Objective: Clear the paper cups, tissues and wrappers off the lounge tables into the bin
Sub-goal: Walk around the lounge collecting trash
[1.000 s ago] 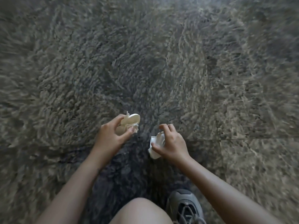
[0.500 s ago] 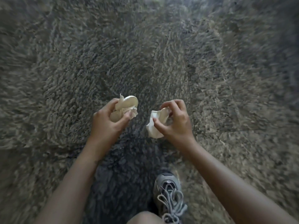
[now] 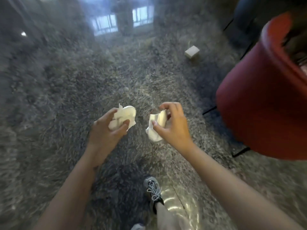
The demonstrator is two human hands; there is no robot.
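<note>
My left hand (image 3: 106, 131) grips a crushed white paper cup with crumpled tissue (image 3: 123, 116), thumb pressed over its lower part. My right hand (image 3: 172, 128) pinches a second crumpled white tissue or wrapper (image 3: 155, 127) between thumb and curled fingers. Both hands are held out in front of me at about waist height, a short gap apart, above the speckled stone floor (image 3: 66, 97). No bin or table is in view.
A red upholstered chair (image 3: 259, 103) on thin black legs stands close at the right. A small beige box (image 3: 192, 52) lies on the floor ahead. My grey laced shoe (image 3: 152, 190) is below the hands. Window reflections shine on the floor far ahead.
The view has tilted up from straight down at the floor, bringing the red chair and the box into sight. Both hands keep their hold on the white rubbish, and my foot has stepped forward.
</note>
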